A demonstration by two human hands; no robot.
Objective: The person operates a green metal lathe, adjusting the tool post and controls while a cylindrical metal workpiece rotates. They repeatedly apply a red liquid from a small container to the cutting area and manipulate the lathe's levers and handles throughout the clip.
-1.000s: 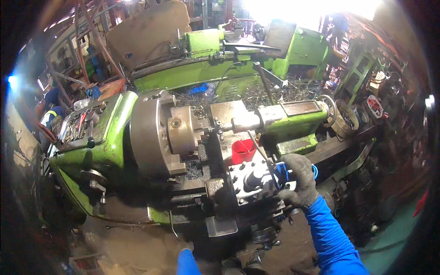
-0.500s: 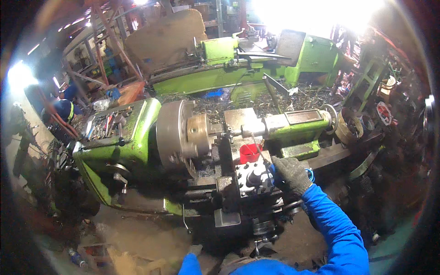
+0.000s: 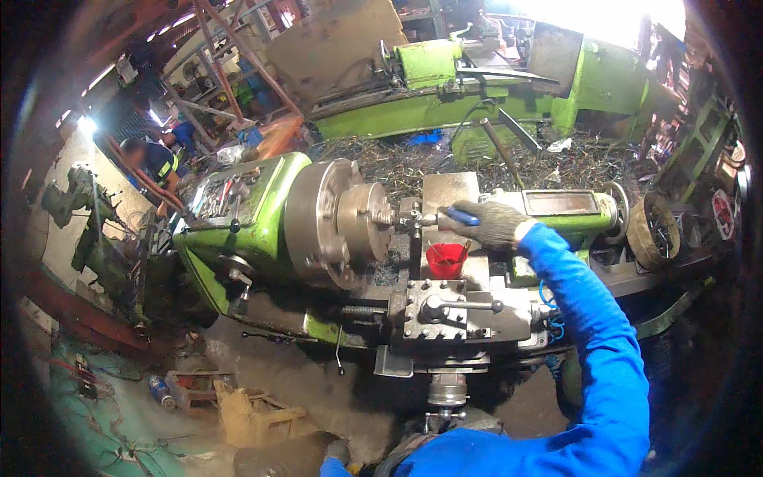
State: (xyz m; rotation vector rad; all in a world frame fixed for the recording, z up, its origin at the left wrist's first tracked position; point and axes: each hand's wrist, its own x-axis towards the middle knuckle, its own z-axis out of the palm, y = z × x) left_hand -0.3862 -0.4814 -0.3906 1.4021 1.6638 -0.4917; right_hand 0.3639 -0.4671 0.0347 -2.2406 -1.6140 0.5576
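Grey-gloved right hand (image 3: 496, 226), extended forward, back uppermost, fingers curled around one blue elongated object (image 3: 463, 215) at the fingertips. Grey-gloved left hand (image 3: 338, 451): low; grip unclear.

R arm (image 3: 598, 334) fwd, gloved R hand (image 3: 494, 225) gripping – L hand (image 3: 338, 451) low

Count: two green lathes (image 3: 278, 208), one red cup (image 3: 447, 261).
Left of cup: one large chuck (image 3: 311, 226). Right: one tailstock handwheel (image 3: 620, 213). In front: one tool post (image 3: 415, 312). Near: one blue tool (image 3: 463, 215), one of two hands (image 3: 494, 225).
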